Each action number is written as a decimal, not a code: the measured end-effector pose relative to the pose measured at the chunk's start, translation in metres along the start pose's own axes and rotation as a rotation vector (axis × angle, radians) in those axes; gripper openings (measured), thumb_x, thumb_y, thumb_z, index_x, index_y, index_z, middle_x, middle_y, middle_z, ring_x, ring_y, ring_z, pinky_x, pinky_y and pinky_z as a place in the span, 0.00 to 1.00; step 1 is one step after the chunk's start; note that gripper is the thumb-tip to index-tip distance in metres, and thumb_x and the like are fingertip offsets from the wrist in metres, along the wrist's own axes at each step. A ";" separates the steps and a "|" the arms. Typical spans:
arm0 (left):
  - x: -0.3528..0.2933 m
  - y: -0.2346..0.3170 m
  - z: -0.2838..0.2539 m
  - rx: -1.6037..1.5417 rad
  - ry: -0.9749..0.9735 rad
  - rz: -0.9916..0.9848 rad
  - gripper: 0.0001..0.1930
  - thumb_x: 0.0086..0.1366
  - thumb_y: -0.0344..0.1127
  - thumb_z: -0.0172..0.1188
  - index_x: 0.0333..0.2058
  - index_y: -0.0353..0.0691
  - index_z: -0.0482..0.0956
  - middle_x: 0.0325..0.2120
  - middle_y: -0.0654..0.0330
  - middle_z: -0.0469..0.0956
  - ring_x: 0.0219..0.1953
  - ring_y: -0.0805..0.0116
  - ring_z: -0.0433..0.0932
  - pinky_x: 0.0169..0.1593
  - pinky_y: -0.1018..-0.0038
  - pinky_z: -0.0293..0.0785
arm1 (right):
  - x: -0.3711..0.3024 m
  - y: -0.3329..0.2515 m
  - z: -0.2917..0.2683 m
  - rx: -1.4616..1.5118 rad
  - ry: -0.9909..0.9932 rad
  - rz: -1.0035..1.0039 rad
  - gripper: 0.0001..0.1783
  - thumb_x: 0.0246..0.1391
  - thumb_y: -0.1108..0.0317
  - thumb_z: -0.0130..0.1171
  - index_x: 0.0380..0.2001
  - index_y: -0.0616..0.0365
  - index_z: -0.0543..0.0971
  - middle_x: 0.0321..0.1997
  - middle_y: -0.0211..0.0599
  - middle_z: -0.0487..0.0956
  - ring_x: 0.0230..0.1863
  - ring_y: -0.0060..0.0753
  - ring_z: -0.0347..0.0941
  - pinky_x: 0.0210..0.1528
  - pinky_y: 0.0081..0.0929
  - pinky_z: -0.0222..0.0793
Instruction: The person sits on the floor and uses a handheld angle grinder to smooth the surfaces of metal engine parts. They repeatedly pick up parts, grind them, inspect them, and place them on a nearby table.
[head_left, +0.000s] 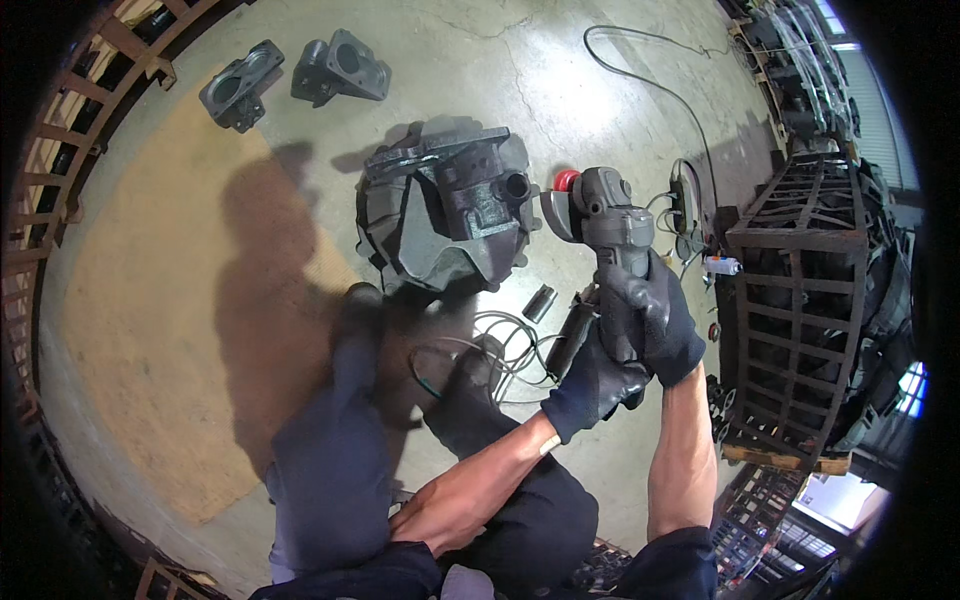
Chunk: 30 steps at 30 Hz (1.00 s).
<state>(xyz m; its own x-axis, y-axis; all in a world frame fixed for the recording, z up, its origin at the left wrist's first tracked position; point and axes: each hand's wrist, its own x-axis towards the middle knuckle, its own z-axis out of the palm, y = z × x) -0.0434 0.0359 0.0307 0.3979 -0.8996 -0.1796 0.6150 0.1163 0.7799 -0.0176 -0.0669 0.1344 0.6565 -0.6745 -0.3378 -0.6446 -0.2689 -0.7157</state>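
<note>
I hold a grey angle grinder (610, 215) upright in both black-gloved hands. My right hand (658, 322) is wrapped around its body just below the head. My left hand (596, 385) grips lower down, by a dark cylindrical part (570, 340) that sticks out to the left. The grinder's head has a red knob (567, 180) and a disc guard (555, 215) facing left. Just left of it, a large dark cast-metal housing (445, 215) rests on the concrete floor (560, 90), close to the disc but apart from it.
Two smaller grey castings (240, 88) (342, 68) lie at the top left. A short metal sleeve (538, 302) and coiled cable (505, 345) lie by my feet. A power strip (686, 203) and a stacked metal cage (800, 290) stand to the right. A brown board (150, 300) covers the left floor.
</note>
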 end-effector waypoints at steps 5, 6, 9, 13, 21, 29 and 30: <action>0.006 -0.005 0.000 -0.190 -0.007 -0.135 0.29 0.48 0.25 0.69 0.50 0.35 0.69 0.43 0.58 0.76 0.46 0.66 0.76 0.51 0.69 0.75 | 0.017 0.009 -0.004 -0.709 -0.204 -0.654 0.10 0.43 0.72 0.63 0.33 0.57 0.79 0.35 0.40 0.76 0.34 0.39 0.76 0.36 0.35 0.72; 0.007 -0.006 -0.001 -0.226 -0.018 -0.142 0.28 0.48 0.24 0.69 0.50 0.35 0.69 0.42 0.58 0.77 0.46 0.67 0.76 0.50 0.69 0.75 | 0.018 0.007 0.002 -0.565 -0.192 -0.346 0.13 0.42 0.71 0.62 0.35 0.59 0.79 0.34 0.41 0.77 0.34 0.41 0.76 0.37 0.35 0.72; 0.012 -0.004 -0.004 -0.164 -0.057 -0.074 0.31 0.51 0.21 0.67 0.54 0.36 0.67 0.45 0.59 0.77 0.49 0.69 0.76 0.52 0.71 0.76 | 0.022 -0.008 0.009 -0.349 -0.104 0.017 0.18 0.39 0.68 0.62 0.37 0.62 0.77 0.32 0.42 0.78 0.33 0.41 0.76 0.37 0.35 0.73; 0.018 -0.013 -0.006 -0.094 -0.061 -0.050 0.30 0.52 0.21 0.66 0.54 0.35 0.67 0.45 0.59 0.77 0.48 0.69 0.76 0.52 0.71 0.75 | 0.026 -0.018 0.009 -0.321 -0.082 0.085 0.23 0.38 0.65 0.64 0.38 0.68 0.75 0.30 0.45 0.79 0.31 0.37 0.75 0.38 0.33 0.73; 0.028 -0.045 -0.011 -0.123 -0.114 -0.034 0.30 0.55 0.23 0.67 0.56 0.33 0.66 0.47 0.59 0.76 0.48 0.69 0.75 0.54 0.72 0.76 | 0.037 -0.020 0.016 -0.365 -0.149 0.077 0.29 0.40 0.61 0.67 0.43 0.71 0.74 0.34 0.56 0.82 0.38 0.50 0.81 0.44 0.37 0.74; 0.026 -0.041 0.001 -0.477 -0.081 -0.094 0.27 0.59 0.22 0.65 0.56 0.33 0.67 0.47 0.58 0.76 0.48 0.69 0.76 0.51 0.73 0.78 | 0.041 -0.028 0.011 -0.480 -0.176 0.071 0.30 0.39 0.59 0.68 0.42 0.71 0.74 0.32 0.57 0.82 0.38 0.55 0.81 0.43 0.38 0.75; 0.026 -0.040 -0.002 -0.484 -0.077 -0.108 0.27 0.59 0.22 0.65 0.57 0.33 0.66 0.48 0.58 0.76 0.48 0.69 0.76 0.51 0.73 0.78 | 0.041 -0.032 0.012 -0.467 -0.180 0.081 0.30 0.39 0.59 0.68 0.42 0.70 0.74 0.32 0.57 0.82 0.38 0.56 0.81 0.43 0.38 0.75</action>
<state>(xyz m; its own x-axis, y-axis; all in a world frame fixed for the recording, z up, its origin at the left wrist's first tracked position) -0.0566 0.0086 -0.0060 0.2748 -0.9436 -0.1849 0.9022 0.1865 0.3889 0.0346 -0.0777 0.1363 0.6281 -0.5874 -0.5103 -0.7754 -0.5276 -0.3471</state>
